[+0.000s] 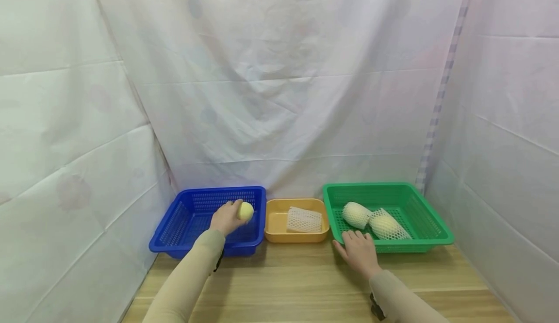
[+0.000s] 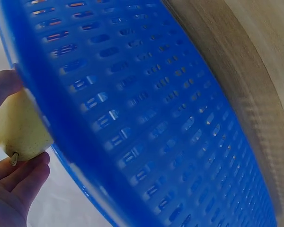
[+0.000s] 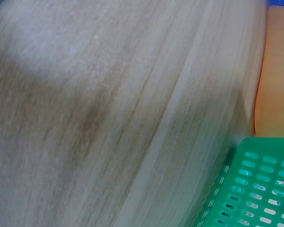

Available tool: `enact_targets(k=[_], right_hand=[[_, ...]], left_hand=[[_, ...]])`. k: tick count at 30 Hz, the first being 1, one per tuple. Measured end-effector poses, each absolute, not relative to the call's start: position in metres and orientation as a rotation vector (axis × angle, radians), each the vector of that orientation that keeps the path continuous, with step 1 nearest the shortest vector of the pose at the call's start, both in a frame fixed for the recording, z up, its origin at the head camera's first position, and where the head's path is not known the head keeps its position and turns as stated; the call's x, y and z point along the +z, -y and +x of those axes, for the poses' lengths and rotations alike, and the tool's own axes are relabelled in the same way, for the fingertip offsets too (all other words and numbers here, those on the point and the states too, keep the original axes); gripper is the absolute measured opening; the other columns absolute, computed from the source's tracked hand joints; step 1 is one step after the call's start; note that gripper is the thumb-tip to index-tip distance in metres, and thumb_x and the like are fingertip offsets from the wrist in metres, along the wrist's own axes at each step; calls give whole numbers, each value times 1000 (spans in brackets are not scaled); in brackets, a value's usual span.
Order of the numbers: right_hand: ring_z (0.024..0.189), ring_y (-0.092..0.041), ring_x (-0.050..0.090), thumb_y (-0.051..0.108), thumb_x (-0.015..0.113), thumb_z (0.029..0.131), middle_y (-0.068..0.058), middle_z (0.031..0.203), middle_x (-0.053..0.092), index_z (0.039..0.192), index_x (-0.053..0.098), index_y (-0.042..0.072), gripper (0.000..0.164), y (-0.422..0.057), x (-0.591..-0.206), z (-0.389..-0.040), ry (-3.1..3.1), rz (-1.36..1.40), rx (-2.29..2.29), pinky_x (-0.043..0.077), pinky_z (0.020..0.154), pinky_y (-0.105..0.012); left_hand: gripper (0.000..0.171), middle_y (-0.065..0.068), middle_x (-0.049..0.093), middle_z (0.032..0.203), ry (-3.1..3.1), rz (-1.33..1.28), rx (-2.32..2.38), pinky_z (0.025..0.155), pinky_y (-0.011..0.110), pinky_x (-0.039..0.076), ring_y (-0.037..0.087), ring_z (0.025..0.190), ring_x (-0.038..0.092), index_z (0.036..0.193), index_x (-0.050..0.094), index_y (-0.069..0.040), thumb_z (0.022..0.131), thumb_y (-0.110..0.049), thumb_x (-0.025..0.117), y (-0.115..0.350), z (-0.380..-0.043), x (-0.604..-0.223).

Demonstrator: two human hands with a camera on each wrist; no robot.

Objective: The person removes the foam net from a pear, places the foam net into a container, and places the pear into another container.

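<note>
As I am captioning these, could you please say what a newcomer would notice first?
Probably the round pale-yellow pear, held in the left grip over the blue rectangular plastic basket. At the head view's right, two pale-yellow fruits in white foam nets lie in the green rectangular plastic basket.

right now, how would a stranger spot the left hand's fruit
Start at the blue basket, left of the yellow tray. There the left hand holds a yellow fruit. Unlike the two fruits in white nets in the green basket, it is bare.
</note>
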State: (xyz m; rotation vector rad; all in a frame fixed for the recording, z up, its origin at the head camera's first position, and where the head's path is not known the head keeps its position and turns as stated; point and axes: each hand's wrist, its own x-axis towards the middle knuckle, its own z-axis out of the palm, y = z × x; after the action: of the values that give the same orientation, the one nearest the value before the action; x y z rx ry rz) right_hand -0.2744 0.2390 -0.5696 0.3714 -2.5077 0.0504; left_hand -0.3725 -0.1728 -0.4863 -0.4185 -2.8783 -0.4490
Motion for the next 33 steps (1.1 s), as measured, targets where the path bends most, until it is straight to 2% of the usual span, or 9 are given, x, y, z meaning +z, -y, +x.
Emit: enact_targets(k=[10, 16, 33], right_hand=[[58, -17, 34, 45, 63, 90, 3, 67, 43, 77, 48, 16, 35, -239, -569, -274, 2485, 388, 53, 26, 57, -34], [59, -17, 36, 45, 64, 90, 3, 68, 45, 79, 50, 15, 34, -239, -569, -274, 2488, 382, 48, 27, 57, -34], [59, -17, 34, 45, 63, 90, 3, 69, 45, 79, 50, 16, 34, -238, -569, -273, 2489, 379, 45, 26, 57, -34]], left_hand=[[69, 15, 62, 97, 2917, -396, -428, 68, 49, 53, 32, 82, 62, 128, 57, -9, 71, -35, 86, 173, -379, -494], [64, 13, 62, 92, 2968, -386, -426, 65, 48, 52, 30, 78, 61, 122, 59, -9, 70, -34, 86, 171, -378, -498], [63, 12, 64, 90, 3065, -378, -406, 64, 46, 51, 29, 77, 61, 119, 60, -5, 68, -32, 87, 169, -374, -500]])
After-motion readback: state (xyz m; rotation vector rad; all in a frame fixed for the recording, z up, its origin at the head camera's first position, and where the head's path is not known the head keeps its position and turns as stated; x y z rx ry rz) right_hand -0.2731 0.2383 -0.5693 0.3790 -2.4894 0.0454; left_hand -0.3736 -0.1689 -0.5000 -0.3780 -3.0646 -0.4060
